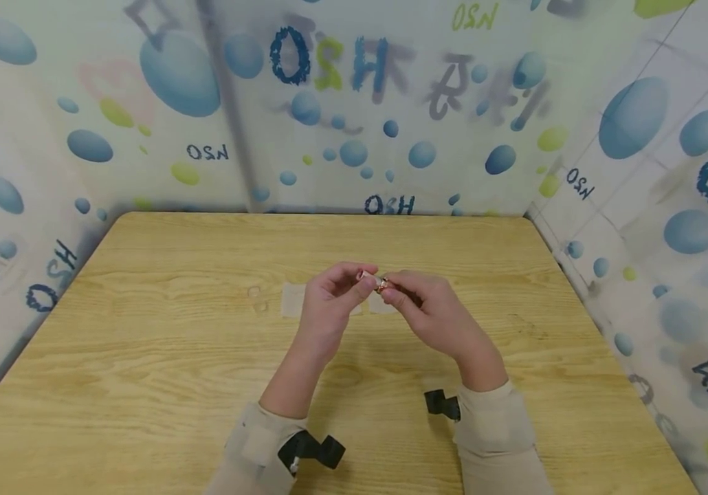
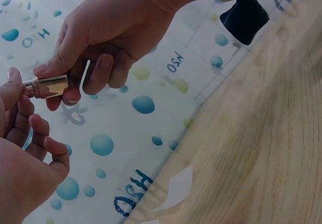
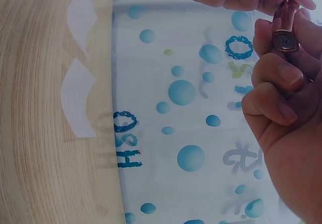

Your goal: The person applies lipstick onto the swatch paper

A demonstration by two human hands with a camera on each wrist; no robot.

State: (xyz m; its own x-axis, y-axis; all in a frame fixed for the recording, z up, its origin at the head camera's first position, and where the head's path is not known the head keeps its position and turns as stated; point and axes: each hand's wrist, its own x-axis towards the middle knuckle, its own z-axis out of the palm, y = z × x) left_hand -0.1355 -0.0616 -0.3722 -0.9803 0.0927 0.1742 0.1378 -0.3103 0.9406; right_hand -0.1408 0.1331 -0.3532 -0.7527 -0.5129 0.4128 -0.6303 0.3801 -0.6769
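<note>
A: What are the hands doing?
B: The left hand (image 1: 331, 300) pinches one end of a little shiny tube (image 2: 54, 86), and the right hand (image 1: 434, 309) pinches the other end.
A: Where is the tube?
B: Up over the tabletop (image 1: 174, 357), between the two hands. From the head I see only a bit of it, because the fingers cover the rest.
A: Do the wrist views help?
B: Yes! The left one shows its smooth gold side. The right one shows its end, a dark square with round corners and a gold edge.
A: What is near the hands?
B: White patches (image 1: 293, 300) lie on the tabletop. In the head view the hands hide part of them, but the right wrist view shows two, curved like bows. Two faint see-through shapes (image 1: 260, 306) lie to the left.
A: And farther out?
B: Black gadgets (image 1: 331, 452) by pale sleeves (image 1: 496, 426), then walls (image 1: 354, 153) with blue and green dots.
</note>
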